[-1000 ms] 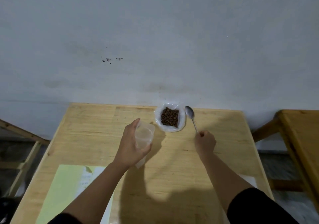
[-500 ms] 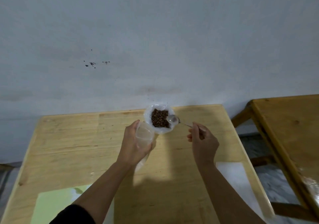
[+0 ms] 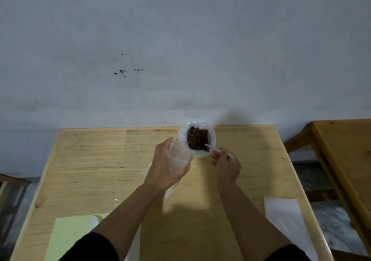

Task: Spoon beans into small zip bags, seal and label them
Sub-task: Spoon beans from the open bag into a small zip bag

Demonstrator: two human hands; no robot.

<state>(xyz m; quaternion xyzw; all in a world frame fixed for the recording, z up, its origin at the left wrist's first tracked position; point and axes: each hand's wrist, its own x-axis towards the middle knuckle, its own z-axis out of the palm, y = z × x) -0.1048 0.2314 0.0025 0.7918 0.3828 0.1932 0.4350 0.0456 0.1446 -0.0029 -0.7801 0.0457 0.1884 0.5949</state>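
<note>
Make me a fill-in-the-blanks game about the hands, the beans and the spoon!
1. The left hand holds a small clear zip ____.
2. The right hand holds the spoon, whose bowl dips into the ____.
3. The big bag of beans stands at the table's ____ edge, by the wall.
4. A light ____ sheet lies near the left arm.

Missing words: bag; beans; far; green

Brown beans [image 3: 197,138] fill an open bag, spoon [image 3: 212,149] dipped in; zip bag [image 3: 177,160] (clear, empty) upright beside.
</note>
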